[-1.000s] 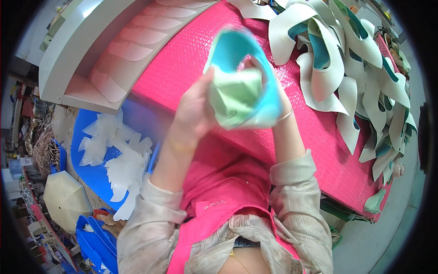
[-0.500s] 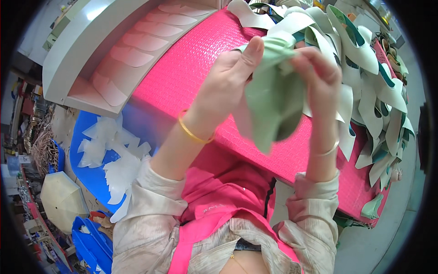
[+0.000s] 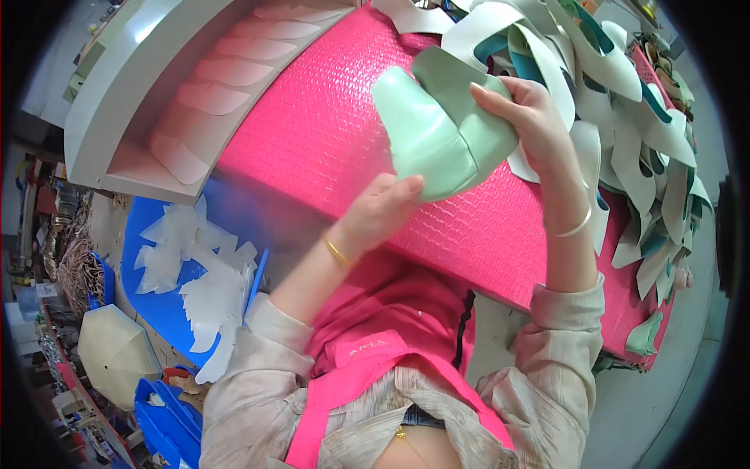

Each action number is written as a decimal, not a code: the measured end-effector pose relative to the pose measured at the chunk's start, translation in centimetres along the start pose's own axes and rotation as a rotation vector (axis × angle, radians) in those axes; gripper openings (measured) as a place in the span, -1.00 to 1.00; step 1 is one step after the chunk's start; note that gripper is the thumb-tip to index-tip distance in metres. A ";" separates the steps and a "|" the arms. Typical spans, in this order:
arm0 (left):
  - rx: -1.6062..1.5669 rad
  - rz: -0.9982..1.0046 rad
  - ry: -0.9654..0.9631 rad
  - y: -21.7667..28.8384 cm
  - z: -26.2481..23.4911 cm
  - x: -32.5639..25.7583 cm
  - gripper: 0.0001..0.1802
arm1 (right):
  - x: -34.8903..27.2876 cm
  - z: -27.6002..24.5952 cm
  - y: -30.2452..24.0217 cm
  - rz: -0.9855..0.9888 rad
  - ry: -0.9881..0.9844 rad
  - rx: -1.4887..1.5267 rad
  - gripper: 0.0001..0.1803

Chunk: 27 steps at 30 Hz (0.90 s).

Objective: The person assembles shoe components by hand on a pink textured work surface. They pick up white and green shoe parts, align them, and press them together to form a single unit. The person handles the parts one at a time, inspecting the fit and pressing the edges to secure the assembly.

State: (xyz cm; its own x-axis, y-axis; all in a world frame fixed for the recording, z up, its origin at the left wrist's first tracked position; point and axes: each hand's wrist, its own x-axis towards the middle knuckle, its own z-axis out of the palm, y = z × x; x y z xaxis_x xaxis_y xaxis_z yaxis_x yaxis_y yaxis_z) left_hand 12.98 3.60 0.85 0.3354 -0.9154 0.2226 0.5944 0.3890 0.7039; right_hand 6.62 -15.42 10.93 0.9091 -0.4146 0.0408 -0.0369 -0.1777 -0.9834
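Observation:
I hold a pale green shoe upper (image 3: 441, 133) above a table covered in pink textured sheet (image 3: 328, 133). My right hand (image 3: 531, 117) grips its upper right side with fingers curled over the edge. My left hand (image 3: 383, 211) supports it from underneath, fingertips against its rounded lower end. A thin bracelet sits on each wrist.
A heap of white, green and teal shoe uppers (image 3: 625, 102) lies along the right of the table. A grey tray (image 3: 156, 102) with pale pink cut pieces stands at the left. Below left, a blue bin (image 3: 156, 281) holds white cut pieces, and a beige umbrella (image 3: 117, 352) lies on the floor.
The green piece was turned from showing its teal inner side to its smooth green outside. My left hand dropped from its top to underneath; my right stays on its right.

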 end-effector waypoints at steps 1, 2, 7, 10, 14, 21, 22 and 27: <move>-0.110 -0.011 0.032 -0.8 0.5 -0.1 -0.56 | 0.2 0.6 0.6 0.005 0.046 -0.030 -0.67; -0.218 -0.022 0.065 -1.2 1.1 -0.1 -0.54 | 0.3 1.2 0.8 0.012 0.103 -0.005 -0.67; -0.426 0.052 0.077 -0.8 3.5 0.0 -0.57 | 1.2 2.0 0.4 0.017 0.144 -0.018 -0.65; -0.486 0.057 0.047 -0.8 3.5 -0.2 -0.56 | 1.6 2.0 -0.1 -0.030 0.122 -0.125 -0.65; -0.488 0.030 0.069 -1.3 3.2 -1.0 -0.49 | 1.6 2.8 -1.4 -0.059 0.107 -0.204 -0.67; -0.365 -0.361 -0.054 -3.0 2.7 -8.1 -0.29 | -0.4 1.9 -2.7 -0.263 -0.696 -0.805 -0.67; -0.087 -0.624 0.016 -2.0 2.9 -9.2 -0.32 | -1.2 1.5 -2.4 -0.294 -0.760 -0.992 -0.70; 1.205 0.127 0.044 1.0 3.8 -10.0 -0.53 | -3.9 1.1 -0.5 -0.327 -0.776 -1.038 -0.79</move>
State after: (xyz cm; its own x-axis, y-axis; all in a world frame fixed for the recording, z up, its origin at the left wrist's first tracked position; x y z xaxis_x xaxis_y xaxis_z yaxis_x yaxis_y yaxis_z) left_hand 7.48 12.71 1.87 0.3801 -0.8644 0.3292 -0.4980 0.1086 0.8603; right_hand 3.51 -12.74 11.11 0.9229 0.3268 -0.2037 0.2448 -0.9062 -0.3448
